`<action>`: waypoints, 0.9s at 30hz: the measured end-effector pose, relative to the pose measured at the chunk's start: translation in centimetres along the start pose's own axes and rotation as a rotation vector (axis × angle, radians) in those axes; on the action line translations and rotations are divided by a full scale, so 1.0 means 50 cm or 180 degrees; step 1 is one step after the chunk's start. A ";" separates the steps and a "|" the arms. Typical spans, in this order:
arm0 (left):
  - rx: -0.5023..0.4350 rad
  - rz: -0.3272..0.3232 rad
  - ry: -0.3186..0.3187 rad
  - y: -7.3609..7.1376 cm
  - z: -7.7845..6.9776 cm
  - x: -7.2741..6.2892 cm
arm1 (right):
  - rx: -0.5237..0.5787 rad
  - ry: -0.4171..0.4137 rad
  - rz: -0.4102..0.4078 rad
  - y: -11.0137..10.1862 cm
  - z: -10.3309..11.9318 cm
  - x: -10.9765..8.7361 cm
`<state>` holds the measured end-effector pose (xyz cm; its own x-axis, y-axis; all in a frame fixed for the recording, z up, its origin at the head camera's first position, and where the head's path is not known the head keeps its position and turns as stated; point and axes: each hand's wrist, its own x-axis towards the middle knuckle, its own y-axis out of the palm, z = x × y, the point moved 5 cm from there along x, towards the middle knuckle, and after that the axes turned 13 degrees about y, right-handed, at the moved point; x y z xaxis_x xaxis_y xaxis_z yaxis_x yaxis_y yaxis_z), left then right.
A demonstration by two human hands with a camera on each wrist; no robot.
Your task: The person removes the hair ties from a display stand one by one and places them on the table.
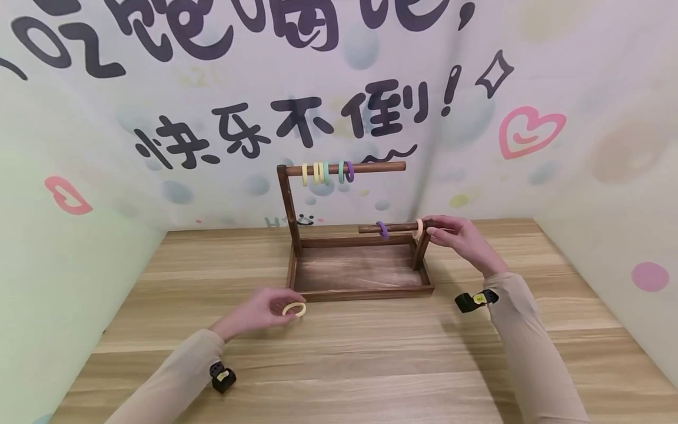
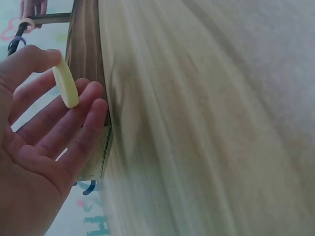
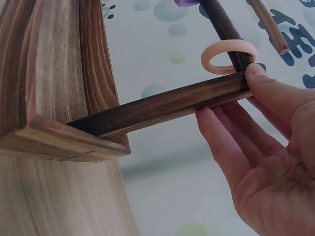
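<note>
While the left hand (image 1: 259, 312) pinches a pale yellow ring (image 2: 66, 84) between thumb and fingers, I see it above the wood-grained desk (image 1: 371, 365), just by the near left corner of a dark brown wooden tray (image 1: 365, 293). With the right hand (image 1: 463, 238) I grip the top of the short wooden post (image 3: 167, 107) at the tray's right end. Next to it, a peach ring (image 3: 229, 46) hangs on the lower wooden bar (image 1: 398, 227), a purple ring (image 1: 382, 229) farther left. On the upper wooden bar (image 1: 378, 168) I count three cream-yellow rings (image 1: 316, 173), two mint-green rings (image 1: 341, 172) and another purple ring (image 1: 350, 172).
</note>
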<state>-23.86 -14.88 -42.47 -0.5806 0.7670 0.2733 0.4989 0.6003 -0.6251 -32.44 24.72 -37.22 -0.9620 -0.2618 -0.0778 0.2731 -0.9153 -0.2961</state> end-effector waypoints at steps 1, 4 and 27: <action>0.0020 0.0041 0.0002 0.003 0.001 0.000 | -0.0006 0.0018 0.0010 0.000 0.001 0.000; 0.0038 0.0132 -0.0060 0.010 0.005 0.000 | -0.0050 0.0068 0.0014 0.000 0.002 0.001; 0.0496 0.0180 0.0070 0.029 0.021 -0.006 | 0.0005 0.0110 -0.0002 0.001 0.002 -0.001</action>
<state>-23.64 -14.50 -44.24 -0.5393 0.8043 0.2494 0.4233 0.5150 -0.7453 -32.40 24.67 -37.14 -0.9618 -0.2505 -0.1105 0.2724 -0.9159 -0.2948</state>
